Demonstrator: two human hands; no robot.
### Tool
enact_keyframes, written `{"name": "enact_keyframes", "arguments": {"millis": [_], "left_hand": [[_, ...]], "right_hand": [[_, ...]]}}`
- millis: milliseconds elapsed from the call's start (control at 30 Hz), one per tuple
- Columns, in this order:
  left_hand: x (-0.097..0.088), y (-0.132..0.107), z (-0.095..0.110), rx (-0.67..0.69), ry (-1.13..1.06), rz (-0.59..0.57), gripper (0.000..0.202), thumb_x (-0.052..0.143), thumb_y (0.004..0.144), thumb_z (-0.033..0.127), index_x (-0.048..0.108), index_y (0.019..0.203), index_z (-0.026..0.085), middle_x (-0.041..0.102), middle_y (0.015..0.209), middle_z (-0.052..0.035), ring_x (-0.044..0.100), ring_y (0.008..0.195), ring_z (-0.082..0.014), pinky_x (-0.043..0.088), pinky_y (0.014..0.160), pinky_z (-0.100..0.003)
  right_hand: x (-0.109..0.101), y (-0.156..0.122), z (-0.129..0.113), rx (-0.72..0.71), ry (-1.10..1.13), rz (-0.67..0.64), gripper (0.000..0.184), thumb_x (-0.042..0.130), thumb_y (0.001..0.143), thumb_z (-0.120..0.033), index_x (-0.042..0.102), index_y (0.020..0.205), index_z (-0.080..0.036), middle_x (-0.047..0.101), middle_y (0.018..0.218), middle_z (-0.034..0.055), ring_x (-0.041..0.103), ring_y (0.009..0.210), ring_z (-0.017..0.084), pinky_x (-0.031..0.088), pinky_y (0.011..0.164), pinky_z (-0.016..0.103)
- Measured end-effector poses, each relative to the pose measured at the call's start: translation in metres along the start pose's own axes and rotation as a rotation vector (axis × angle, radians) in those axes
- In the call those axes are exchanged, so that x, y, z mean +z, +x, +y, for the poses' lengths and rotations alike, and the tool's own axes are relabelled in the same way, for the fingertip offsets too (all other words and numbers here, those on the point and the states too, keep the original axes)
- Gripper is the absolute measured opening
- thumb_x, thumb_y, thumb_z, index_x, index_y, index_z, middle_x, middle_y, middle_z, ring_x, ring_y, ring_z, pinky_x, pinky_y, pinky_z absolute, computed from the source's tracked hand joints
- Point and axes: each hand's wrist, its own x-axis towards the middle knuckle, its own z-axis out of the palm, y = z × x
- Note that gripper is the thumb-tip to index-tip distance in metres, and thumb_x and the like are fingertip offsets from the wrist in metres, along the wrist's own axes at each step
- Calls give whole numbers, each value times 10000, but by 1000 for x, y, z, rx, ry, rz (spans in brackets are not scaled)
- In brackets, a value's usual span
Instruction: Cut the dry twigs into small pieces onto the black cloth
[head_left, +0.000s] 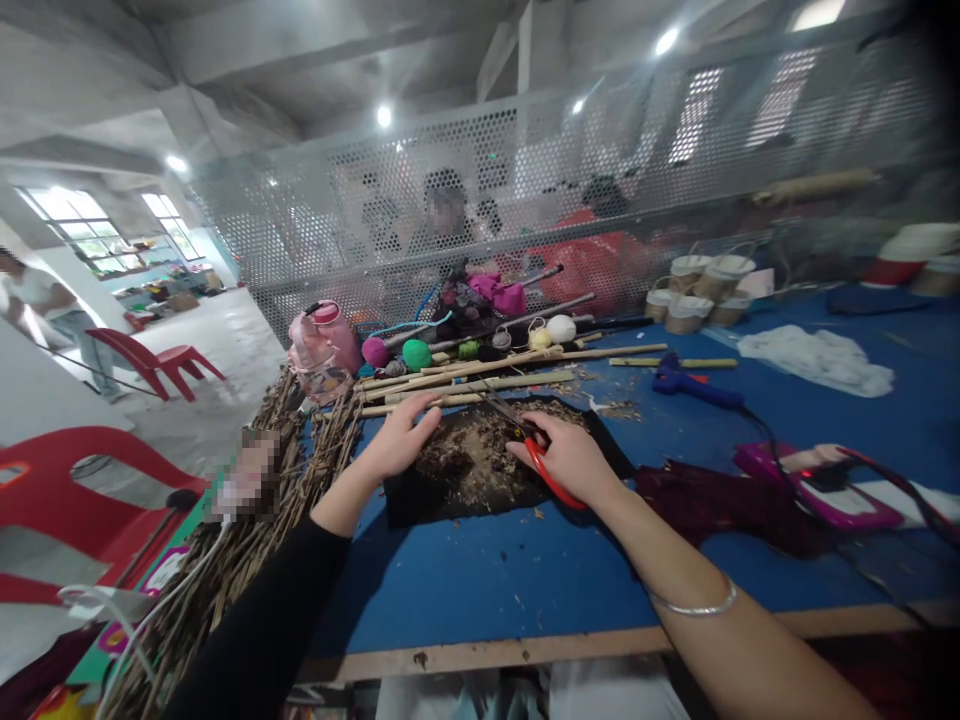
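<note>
My right hand (571, 458) is closed around red-handled scissors (534, 448), whose blades point up-left toward the wooden sticks (480, 378). Beside it my left hand (401, 435) lies flat with fingers stretched out on the edge of a dark cloth (435, 498) covered with wood shavings (480, 450). The cloth rests on the blue table (525, 570). A silver bangle (694, 605) circles my right wrist.
Balls of yarn (417, 353), a pink bottle (330, 340) and a twig bundle (300, 470) sit at left. A blue glue gun (690, 385), white cloth (817, 358), paper cups (697, 295) and a magenta case (825, 490) lie right. People sit behind a perforated screen (525, 190). Red chairs (157, 360) stand left.
</note>
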Motion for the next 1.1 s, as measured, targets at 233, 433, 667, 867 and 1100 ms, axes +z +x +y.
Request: {"name": "enact_keyframes", "arguments": {"millis": [233, 433, 667, 867, 1100], "left_hand": [[28, -39, -24, 26, 265, -17, 431, 456, 843, 280, 495, 1251, 147, 356, 1419, -123, 376, 1277, -226, 306, 1059, -357], [46, -34, -18, 4, 411, -86, 390, 554, 785, 227, 550, 1171, 166, 578, 1205, -117, 535, 1108, -236, 407, 946, -322], [48, -11, -12, -20, 601, -184, 116, 563, 755, 184, 635, 823, 125, 645, 915, -150, 592, 932, -266, 429, 830, -332], [51, -16, -12, -25, 565, -178, 141, 504, 784, 156, 622, 857, 130, 637, 911, -156, 590, 921, -251, 416, 837, -329], [43, -19, -19, -62, 292, -12, 193, 558, 776, 257, 644, 909, 147, 657, 927, -123, 584, 906, -231, 402, 822, -314]], "right_hand": [[-4, -1, -3, 50, 87, -25, 454, 558, 739, -505, 585, 1073, -199, 620, 683, 15, 565, 606, 166, 429, 587, 260], [-24, -12, -20, 48, 223, -211, 453, 479, 782, -560, 570, 1015, -182, 621, 687, 21, 562, 592, 162, 430, 550, 260], [-37, -34, -31, 58, 312, -357, 467, 357, 821, -608, 541, 903, -186, 565, 649, 19, 517, 567, 151, 430, 515, 269], [-30, -40, -33, 119, 409, -353, 432, 365, 819, -618, 497, 780, -209, 570, 675, 14, 517, 561, 136, 422, 493, 248], [-25, -45, -36, 94, 319, -319, 405, 395, 817, -590, 491, 802, -198, 539, 636, -6, 513, 570, 136, 419, 542, 259]]}}
